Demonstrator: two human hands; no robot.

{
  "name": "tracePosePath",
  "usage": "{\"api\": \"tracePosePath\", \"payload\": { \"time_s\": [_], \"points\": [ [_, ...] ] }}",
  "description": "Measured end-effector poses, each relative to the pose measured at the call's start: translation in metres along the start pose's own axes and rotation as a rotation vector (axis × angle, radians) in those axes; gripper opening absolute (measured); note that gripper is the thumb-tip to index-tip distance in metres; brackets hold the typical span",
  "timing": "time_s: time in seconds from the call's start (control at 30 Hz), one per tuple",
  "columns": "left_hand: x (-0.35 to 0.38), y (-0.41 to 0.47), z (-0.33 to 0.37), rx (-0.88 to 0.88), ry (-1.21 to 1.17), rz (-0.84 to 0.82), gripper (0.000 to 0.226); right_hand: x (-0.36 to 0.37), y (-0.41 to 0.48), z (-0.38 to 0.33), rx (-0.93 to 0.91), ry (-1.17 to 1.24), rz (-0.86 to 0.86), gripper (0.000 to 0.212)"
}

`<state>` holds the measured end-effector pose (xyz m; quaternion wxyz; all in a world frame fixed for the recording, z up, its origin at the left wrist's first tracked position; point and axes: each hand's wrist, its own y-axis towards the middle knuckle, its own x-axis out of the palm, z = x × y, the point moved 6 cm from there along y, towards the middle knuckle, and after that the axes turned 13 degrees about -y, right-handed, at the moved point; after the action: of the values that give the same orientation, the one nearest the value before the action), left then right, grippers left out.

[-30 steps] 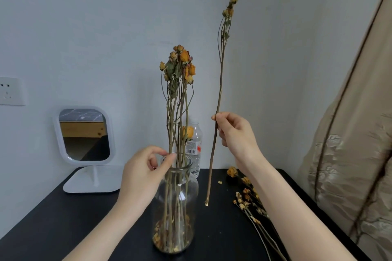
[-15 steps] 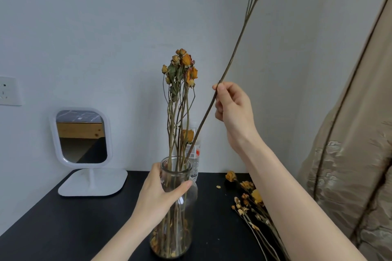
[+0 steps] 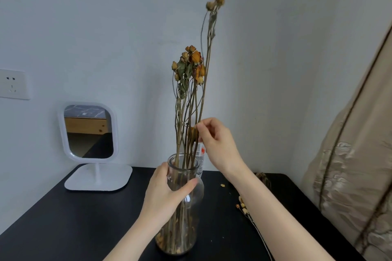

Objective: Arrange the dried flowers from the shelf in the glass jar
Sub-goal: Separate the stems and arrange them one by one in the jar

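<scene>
1. L hand [image 3: 167, 194] grips the glass jar [image 3: 198, 195] at its neck and shoulder. The thumb lies across the front of the glass and the fingers curl round the far side.
2. The jar stands upright on the black bench [image 3: 63, 224], near the front edge and about mid-frame.
3. R hand [image 3: 217, 144] is up above the jar mouth, a bit to its right. Thumb and forefinger pinch the tall stem [image 3: 209, 48], and the other fingers are loosely curled (nothing else in them).
4. The pinch sits low on that stem, well below its buds. Below the hand the stem runs down into the jar mouth among the other stems. I cannot tell where its tip ends inside.
5. The tall stem leans slightly right, and its buds top out well above everything else.
6. A bunch of dried flowers [image 3: 192, 65] is already in the jar, with orange-yellow heads and limp green leaves. It is just left of the tall stem and touches it.
7. Loose petals and bits lie in the jar's bottom.
8. More loose dried flowers [image 3: 242, 207] lie on the bench to the right, partly hidden by the R forearm.
9. A plastic bottle [image 3: 200, 154] stands just behind the jar.
10. A white stand mirror [image 3: 89, 131] is at back left, a wall socket [image 3: 12, 83] at far left, and a beige curtain [image 3: 350, 165] at far right.
</scene>
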<state>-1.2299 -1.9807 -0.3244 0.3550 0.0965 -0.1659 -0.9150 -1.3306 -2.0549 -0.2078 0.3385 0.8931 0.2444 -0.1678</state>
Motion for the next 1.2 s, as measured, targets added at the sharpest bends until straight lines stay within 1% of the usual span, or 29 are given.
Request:
{"api": "tracePosePath", "payload": {
  "time_s": [0.17,0.5,0.7,0.8,0.93,1.1,1.2],
  "points": [
    [0.001,-0.001,0.003,0.010,-0.001,0.005,0.046,0.004,-0.011,0.008,-0.007,-0.106,-0.028,0.013],
    [0.000,-0.001,0.001,0.017,-0.001,0.008,0.042,0.004,-0.012,0.013,0.035,-0.170,-0.084,0.006],
    [-0.001,0.000,-0.004,0.010,0.001,0.014,0.044,0.005,-0.011,0.010,0.016,-0.153,-0.098,0.013],
    [-0.001,0.000,-0.003,0.019,-0.014,0.015,0.042,0.008,-0.013,0.012,0.008,-0.191,-0.126,0.014],
    [0.000,-0.001,-0.002,0.024,-0.018,0.018,0.048,0.012,-0.015,0.014,0.004,-0.245,-0.167,0.015],
    [0.000,0.000,-0.003,0.021,-0.005,0.028,0.041,0.017,-0.020,0.018,0.017,-0.295,-0.207,0.028],
    [-0.001,-0.001,-0.003,0.019,-0.025,0.021,0.048,0.018,-0.021,0.020,0.022,-0.322,-0.221,0.024]
  ]
}}
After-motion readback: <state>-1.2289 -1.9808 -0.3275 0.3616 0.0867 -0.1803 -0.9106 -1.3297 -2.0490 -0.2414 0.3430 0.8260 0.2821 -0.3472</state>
